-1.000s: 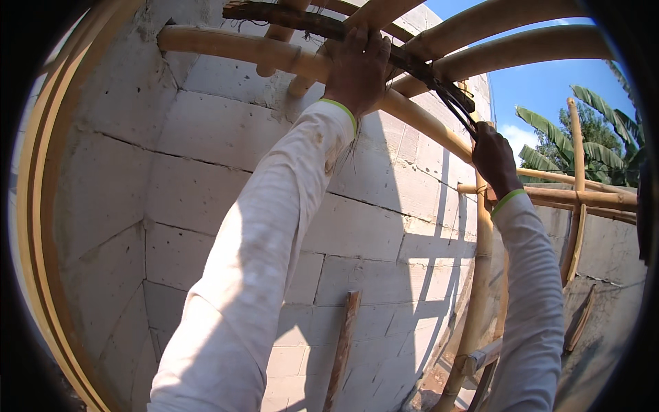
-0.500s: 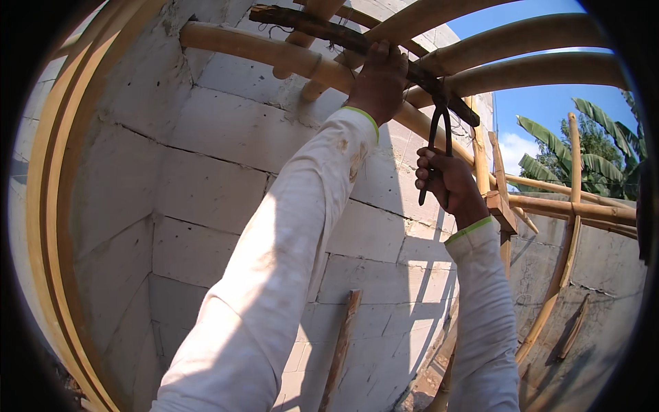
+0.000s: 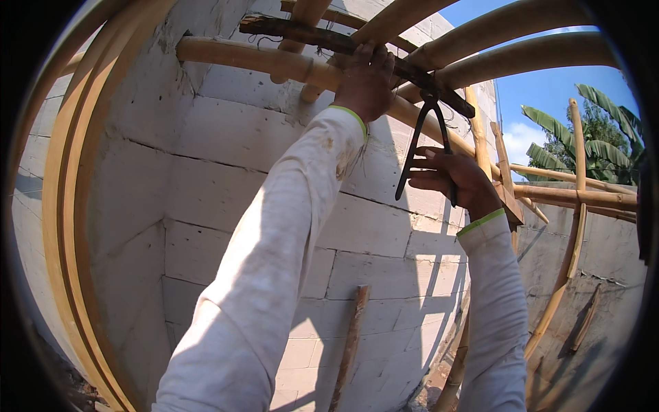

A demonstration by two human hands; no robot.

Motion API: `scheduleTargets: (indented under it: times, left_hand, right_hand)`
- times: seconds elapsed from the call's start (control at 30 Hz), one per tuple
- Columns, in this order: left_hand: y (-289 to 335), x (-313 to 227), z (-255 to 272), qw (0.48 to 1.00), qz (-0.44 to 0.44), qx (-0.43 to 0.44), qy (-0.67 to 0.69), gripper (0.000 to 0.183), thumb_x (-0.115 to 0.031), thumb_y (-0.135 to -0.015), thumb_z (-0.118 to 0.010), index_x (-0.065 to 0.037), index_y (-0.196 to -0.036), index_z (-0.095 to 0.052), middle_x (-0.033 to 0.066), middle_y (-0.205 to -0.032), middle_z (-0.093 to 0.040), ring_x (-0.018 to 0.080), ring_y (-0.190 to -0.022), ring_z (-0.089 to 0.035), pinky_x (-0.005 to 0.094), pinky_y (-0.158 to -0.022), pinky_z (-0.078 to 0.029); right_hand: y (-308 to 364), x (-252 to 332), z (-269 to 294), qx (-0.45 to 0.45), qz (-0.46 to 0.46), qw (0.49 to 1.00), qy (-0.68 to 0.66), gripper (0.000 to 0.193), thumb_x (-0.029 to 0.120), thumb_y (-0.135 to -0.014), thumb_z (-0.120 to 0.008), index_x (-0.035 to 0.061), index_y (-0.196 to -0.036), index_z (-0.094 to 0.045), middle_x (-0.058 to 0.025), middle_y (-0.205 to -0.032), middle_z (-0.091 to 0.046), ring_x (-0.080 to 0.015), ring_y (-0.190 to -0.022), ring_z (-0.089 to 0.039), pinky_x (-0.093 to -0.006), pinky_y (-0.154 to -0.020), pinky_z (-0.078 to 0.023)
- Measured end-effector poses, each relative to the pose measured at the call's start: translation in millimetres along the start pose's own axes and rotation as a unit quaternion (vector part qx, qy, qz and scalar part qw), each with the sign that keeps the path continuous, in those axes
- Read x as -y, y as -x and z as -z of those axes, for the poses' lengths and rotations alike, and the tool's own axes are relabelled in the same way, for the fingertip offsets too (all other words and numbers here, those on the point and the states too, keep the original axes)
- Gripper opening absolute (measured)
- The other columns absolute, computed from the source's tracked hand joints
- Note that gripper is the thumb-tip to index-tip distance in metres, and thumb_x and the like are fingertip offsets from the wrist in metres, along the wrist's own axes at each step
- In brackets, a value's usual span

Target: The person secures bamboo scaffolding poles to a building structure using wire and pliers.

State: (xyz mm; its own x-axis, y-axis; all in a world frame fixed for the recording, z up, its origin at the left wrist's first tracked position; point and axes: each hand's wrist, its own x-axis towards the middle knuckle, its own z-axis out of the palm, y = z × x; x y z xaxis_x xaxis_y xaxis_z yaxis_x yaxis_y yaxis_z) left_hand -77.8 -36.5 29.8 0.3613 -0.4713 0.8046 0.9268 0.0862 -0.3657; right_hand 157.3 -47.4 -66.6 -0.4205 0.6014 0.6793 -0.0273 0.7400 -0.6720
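Observation:
Overhead, a dark, rough wooden strip (image 3: 302, 32) lies across the bamboo poles, with thin wire hanging about it. My left hand (image 3: 367, 81) is wrapped over the strip, its fingers closed on the upper side next to a bamboo pole (image 3: 247, 58). Below the strip's right part, my right hand (image 3: 456, 175) holds black pincers (image 3: 412, 147) by the handles. The handles are spread wide, one against the palm and the other out by the fingertips. Their jaws point up at the strip's underside, where the exact bite is too dark to see.
Thick bamboo poles (image 3: 508, 31) run above my hands. A pale block wall (image 3: 371, 223) stands in front, with a wooden stick (image 3: 349, 350) leaning on it. To the left is a wooden frame (image 3: 65, 226). More bamboo (image 3: 580, 196) crosses at the right before a grey wall (image 3: 604, 316).
The pincers' handles have spread apart, and my right hand's fingers have loosened and straightened. My left hand still grips the strip. The whole view has shifted slightly.

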Motion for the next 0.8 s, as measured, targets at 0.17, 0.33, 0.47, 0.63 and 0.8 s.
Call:
scheduleTargets:
  times: [0.17, 0.33, 0.47, 0.63, 0.8]
  left_hand:
    - [-1, -8, 5, 0.999, 0.05, -0.006, 0.004, 0.053, -0.032, -0.09, -0.053, 0.003, -0.13, -0.052, 0.0193, -0.139, -0.048, 0.0366, -0.136, -0.033, 0.0446, -0.116, -0.02]
    - [-31, -84, 12, 0.974, 0.195, 0.021, 0.11, 0.063, -0.05, -0.078, -0.07, 0.003, -0.111, -0.057, 0.0249, -0.123, -0.049, 0.0386, -0.132, -0.033, 0.0537, -0.116, -0.015]
    - [-35, -122, -20, 0.98, 0.199, -0.003, 0.013, 0.084, -0.053, -0.072, -0.075, 0.001, -0.128, -0.043, 0.0257, -0.139, -0.034, 0.0406, -0.136, -0.027, 0.06, -0.114, -0.013]
    - [-39, -116, -40, 0.98, 0.195, -0.016, -0.035, 0.089, -0.044, -0.068, -0.08, -0.002, -0.133, -0.036, 0.026, -0.142, -0.033, 0.0409, -0.139, -0.025, 0.0624, -0.113, -0.014]
    - [-24, -96, -38, 0.98, 0.096, 0.047, -0.167, 0.081, -0.035, -0.073, -0.077, -0.006, -0.137, -0.036, 0.0248, -0.142, -0.035, 0.0383, -0.137, -0.029, 0.0594, -0.113, -0.019]
  right_hand:
    - [56, -48, -28, 0.068, -0.038, 0.983, -0.169, 0.054, 0.01, -0.093, -0.056, -0.0184, -0.133, -0.034, -0.0299, -0.126, -0.052, -0.0404, -0.112, -0.059, -0.0469, -0.088, -0.057]
    - [135, -106, -37, 0.071, -0.037, 0.946, -0.315, 0.052, 0.008, -0.092, -0.048, -0.0073, -0.14, -0.036, -0.0228, -0.129, -0.055, -0.0324, -0.115, -0.059, -0.0414, -0.091, -0.052]
    - [170, -123, -21, 0.02, -0.036, 0.956, -0.29, 0.05, 0.014, -0.096, -0.051, -0.0063, -0.139, -0.038, -0.0187, -0.124, -0.059, -0.0275, -0.111, -0.062, -0.0339, -0.079, -0.051]
    - [147, -110, 26, -0.039, -0.053, 0.979, -0.195, 0.042, 0.014, -0.098, -0.051, -0.0048, -0.134, -0.041, -0.018, -0.113, -0.064, -0.0256, -0.098, -0.067, -0.0315, -0.069, -0.053]
    - [79, -73, 78, -0.254, 0.024, 0.945, 0.207, 0.034, 0.008, -0.087, -0.057, -0.0094, -0.116, -0.056, -0.0188, -0.083, -0.064, -0.0285, -0.079, -0.065, -0.039, -0.067, -0.055]
